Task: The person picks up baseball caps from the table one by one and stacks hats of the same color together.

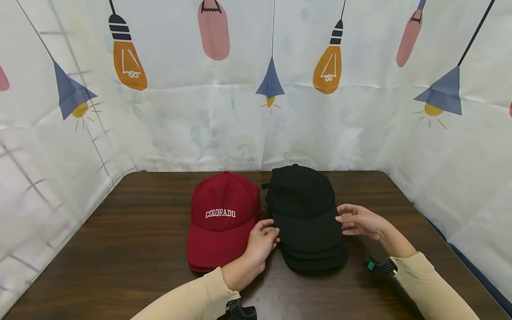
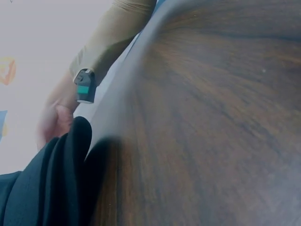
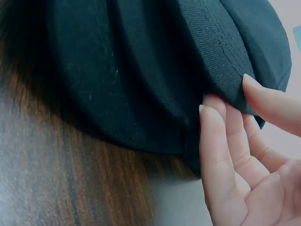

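A stack of black caps [image 1: 306, 222] lies on the table, its layered brims facing me. At the left edge of the top brim, my left hand [image 1: 260, 242] has its curled fingers and thumb on the black cap. On the opposite side my right hand [image 1: 362, 222] pinches the brim edge, with the thumb [image 3: 268, 101] above and fingers [image 3: 216, 150] below it. A red cap [image 1: 224, 213] lettered COLORADO sits left of the black ones, close to my left hand. In the left wrist view the left fingers are hidden, while the black brims [image 2: 51, 183] show.
The dark wooden table [image 1: 132, 240] extends around the caps. Behind it hangs a pale curtain [image 1: 240, 129] printed with lamps and bulbs. Another brim edge shows beneath the red cap's brim. Both wrists carry black straps [image 1: 382, 265].
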{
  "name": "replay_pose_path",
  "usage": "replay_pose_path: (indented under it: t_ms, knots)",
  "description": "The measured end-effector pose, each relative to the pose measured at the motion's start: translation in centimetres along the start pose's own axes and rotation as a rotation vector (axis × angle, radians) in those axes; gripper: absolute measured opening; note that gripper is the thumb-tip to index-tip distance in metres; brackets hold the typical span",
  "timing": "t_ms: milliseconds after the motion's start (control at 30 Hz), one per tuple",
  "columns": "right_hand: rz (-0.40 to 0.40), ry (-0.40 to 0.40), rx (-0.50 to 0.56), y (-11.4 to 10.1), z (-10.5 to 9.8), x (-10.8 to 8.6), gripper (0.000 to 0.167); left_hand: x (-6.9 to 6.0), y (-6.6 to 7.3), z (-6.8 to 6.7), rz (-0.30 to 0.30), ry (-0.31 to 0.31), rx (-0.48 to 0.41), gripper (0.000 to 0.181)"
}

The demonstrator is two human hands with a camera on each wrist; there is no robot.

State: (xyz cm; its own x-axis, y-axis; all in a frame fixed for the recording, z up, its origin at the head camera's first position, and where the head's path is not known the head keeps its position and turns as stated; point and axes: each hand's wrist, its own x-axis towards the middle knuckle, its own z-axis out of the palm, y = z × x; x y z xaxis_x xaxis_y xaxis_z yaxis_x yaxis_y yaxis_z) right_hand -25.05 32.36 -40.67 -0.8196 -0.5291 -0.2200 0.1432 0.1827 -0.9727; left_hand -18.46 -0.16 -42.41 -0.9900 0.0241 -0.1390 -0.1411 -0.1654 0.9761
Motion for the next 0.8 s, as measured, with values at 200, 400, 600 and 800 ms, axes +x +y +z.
replay_pose_path:
  t_ms: [200,400,600,800]
  knots:
    - [0.011,0.015,-0.021,-0.2,0.1,-0.1,0.020,-0.1,-0.1,0.2,0.009,0.011,0.010,0.028]
    - [0.019,0.051,-0.105,-0.8,0.1,-0.2,0.026,0.0,0.0,0.2,0.000,0.012,-0.005,0.029]
    - [-0.001,0.062,-0.210,-1.3,0.0,-0.2,0.033,-0.3,0.9,-0.4,-0.056,-0.041,-0.024,0.038]
    - [-0.036,0.083,-0.342,-2.0,0.1,-0.7,0.043,-0.8,2.1,-1.9,-0.104,-0.173,0.008,0.048]
